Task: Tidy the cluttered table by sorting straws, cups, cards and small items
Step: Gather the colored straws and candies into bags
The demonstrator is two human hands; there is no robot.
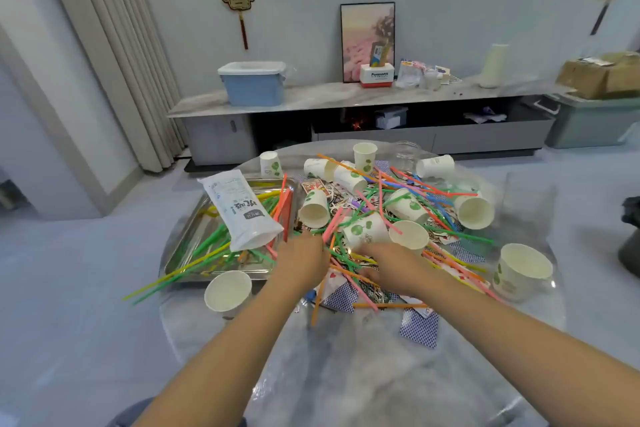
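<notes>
Reaching into a heap of straws, cups and cards

Covering the middle of the round, glossy marble-patterned table [363, 374] is a loose heap of thin plastic straws [349, 218] in green, pink, orange, yellow and blue, crossed every way over one another. White paper cups [367, 230] printed with green leaves lie tipped among them, open mouths showing plain white insides; a few stand upright at the edges, one [228, 291] at the near left and a wider one [523, 270] at the right. Playing cards [419, 328] with blue chequered backs lie flat under the straws and on the near side of the heap.

The left hand [303, 262] rests palm down at the heap's near left edge, beside the shiny metal tray [194, 243]; its fingers are blurred and buried among straws, so I cannot tell whether they hold anything. The right hand [393, 265] lies over straws and cards just below a fallen cup, fingers also too blurred to judge.

In the tray lie more straws [211, 243] and a white plastic pouch [239, 210] with printed lettering.
</notes>
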